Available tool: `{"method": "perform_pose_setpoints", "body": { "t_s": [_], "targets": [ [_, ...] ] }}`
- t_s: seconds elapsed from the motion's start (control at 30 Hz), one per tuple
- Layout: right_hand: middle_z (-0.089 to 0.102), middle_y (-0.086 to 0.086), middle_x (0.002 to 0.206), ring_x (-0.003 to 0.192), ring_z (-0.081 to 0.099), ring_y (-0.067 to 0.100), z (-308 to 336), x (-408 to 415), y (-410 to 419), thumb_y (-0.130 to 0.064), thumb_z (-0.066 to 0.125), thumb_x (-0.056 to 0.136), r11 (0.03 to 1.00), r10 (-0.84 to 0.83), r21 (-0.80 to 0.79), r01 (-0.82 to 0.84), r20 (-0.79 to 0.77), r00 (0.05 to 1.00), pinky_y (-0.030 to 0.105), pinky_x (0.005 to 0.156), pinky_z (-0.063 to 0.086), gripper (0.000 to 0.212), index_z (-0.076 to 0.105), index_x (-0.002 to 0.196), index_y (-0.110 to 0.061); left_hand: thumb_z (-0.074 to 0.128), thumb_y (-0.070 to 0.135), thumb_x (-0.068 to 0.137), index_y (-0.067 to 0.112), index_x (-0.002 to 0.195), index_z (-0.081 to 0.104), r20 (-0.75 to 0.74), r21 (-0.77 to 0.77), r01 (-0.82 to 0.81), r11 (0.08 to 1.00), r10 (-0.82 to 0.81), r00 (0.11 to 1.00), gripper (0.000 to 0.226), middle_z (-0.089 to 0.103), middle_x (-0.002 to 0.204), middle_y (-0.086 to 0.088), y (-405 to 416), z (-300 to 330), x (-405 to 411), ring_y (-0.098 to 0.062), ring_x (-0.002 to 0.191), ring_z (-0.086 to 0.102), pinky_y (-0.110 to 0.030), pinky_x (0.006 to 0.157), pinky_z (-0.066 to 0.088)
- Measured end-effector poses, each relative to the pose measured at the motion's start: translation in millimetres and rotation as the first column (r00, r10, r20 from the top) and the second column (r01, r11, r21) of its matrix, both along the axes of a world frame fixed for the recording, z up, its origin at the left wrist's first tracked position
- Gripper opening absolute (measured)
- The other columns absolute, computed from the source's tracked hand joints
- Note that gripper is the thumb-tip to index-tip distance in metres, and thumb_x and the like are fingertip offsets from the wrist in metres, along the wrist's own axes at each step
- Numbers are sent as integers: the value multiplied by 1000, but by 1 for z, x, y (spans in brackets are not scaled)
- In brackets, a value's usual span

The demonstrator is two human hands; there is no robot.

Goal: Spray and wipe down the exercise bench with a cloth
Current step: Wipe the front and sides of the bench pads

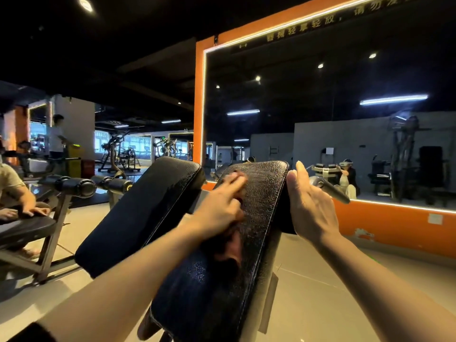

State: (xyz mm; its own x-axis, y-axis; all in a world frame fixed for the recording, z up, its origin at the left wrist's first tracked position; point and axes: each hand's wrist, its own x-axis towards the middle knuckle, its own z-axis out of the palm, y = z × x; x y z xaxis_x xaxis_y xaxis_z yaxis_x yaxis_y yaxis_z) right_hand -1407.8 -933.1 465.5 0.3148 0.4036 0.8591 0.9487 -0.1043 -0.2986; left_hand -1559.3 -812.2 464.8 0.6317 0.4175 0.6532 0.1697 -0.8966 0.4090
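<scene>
Your left hand [222,206] presses a dark cloth [233,245] against the tilted black bench pad [261,201], fingers curled over it. Your right hand [312,203], fingers straight together, rests against the pad's right edge.

Big mirror [333,114] with an orange frame [199,99] and a glowing light strip along its inner edge takes up the right half, some characters printed across the top. In the reflection you can see grey walls, ceiling lights and dark gym machines. Second black padded bench [140,213] sits tilted just beside, to the left. Further left there's a foam roller pad [71,185] on a metal-framed bench, and a seated person's arm [21,201] resting on its seat. Someone in a white shirt [57,137] stands in the back near a yellow bin [75,159]. More machines [118,154] by the windows, beige tile floor [320,287]
</scene>
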Motion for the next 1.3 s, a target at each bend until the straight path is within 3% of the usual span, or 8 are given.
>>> {"method": "perform_pose_setpoints", "body": {
  "t_s": [0.17, 0.3, 0.5, 0.63, 0.8, 1.03, 1.13, 1.3],
  "targets": [
    [51, -2, 73, 77, 55, 21, 1, 0, 0, -80, -19, 74, 1000, -5, -9, 5, -16, 1000, 31, 65, 33, 116, 21, 152, -4, 37, 19, 93, 18, 148, 36, 35, -242, -9, 970, 18, 999, 55, 36, 152, -16, 6, -3, -3, -37, 137, 37, -48, 113, 32],
    [57, 4, 83, 79, 57, 26, -1, -4, -3, -74, -9, 84, 999, 46, -9, -46, -27, 999, 30, 64, 31, 98, 40, 140, -12, 33, 18, 84, 21, 152, 24, -38, 90, 196, 976, -193, 980, 68, 12, 159, 9, -60, -35, -22, -2, 147, 7, -18, 118, 8],
    [45, 12, 147, 134, 42, 31, -20, -39, -20, -52, 18, 102, 988, 129, -57, -142, -181, 975, 39, 104, 34, 61, 39, 145, -13, 40, 0, 95, 16, 150, 31, 22, -42, -15, 999, 16, 1000, 57, 21, 155, 6, -30, -73, -76, 2, 142, 13, -4, 110, 4],
    [55, 14, 134, 121, 50, 30, -26, -55, -23, -49, 19, 101, 982, 182, 7, -187, -261, 948, 38, 94, 36, 56, 53, 124, -12, 37, 5, 99, 10, 149, 32, 48, -223, -148, 963, 163, 985, 50, 19, 160, -8, -32, -48, -50, -17, 148, 15, -21, 116, 8],
    [64, 11, 102, 94, 58, 24, -43, -71, -24, -55, 19, 95, 923, 379, 228, -310, -394, 837, 43, 86, 46, 62, 58, 102, -7, 33, 16, 90, 15, 152, 21, -41, 142, 174, 974, -170, 985, 64, 8, 161, 4, -102, -69, -47, -4, 148, -1, -20, 118, 0],
    [50, 3, 142, 133, 42, 11, -70, -83, -27, -67, 17, 91, 925, 380, 178, -336, -386, 840, 28, 110, 31, 78, 51, 137, -14, 33, 6, 102, 17, 147, 38, -17, -425, -161, 891, 170, 985, 46, 57, 127, 0, -11, -86, -103, -10, 106, 56, -16, 94, 45],
    [47, 10, 145, 134, 42, 23, -71, -85, -23, -75, 10, 83, 948, 315, 167, -270, -383, 869, 45, 110, 33, 95, 46, 139, -5, 31, 14, 100, 19, 151, 27, 20, -227, -71, 971, 78, 997, 52, 23, 158, 6, -42, -91, -96, -8, 141, 29, -18, 115, 19],
    [32, 6, 157, 145, 27, 15, -72, -93, -22, -56, 19, 91, 940, 334, 217, -265, -411, 848, 27, 119, 17, 77, 32, 150, -8, 26, 23, 94, 31, 145, -2, -81, 72, 171, 983, -165, 983, 59, -11, 155, 20, -106, -120, -103, 3, 146, -6, -18, 119, 4]
  ]
}}
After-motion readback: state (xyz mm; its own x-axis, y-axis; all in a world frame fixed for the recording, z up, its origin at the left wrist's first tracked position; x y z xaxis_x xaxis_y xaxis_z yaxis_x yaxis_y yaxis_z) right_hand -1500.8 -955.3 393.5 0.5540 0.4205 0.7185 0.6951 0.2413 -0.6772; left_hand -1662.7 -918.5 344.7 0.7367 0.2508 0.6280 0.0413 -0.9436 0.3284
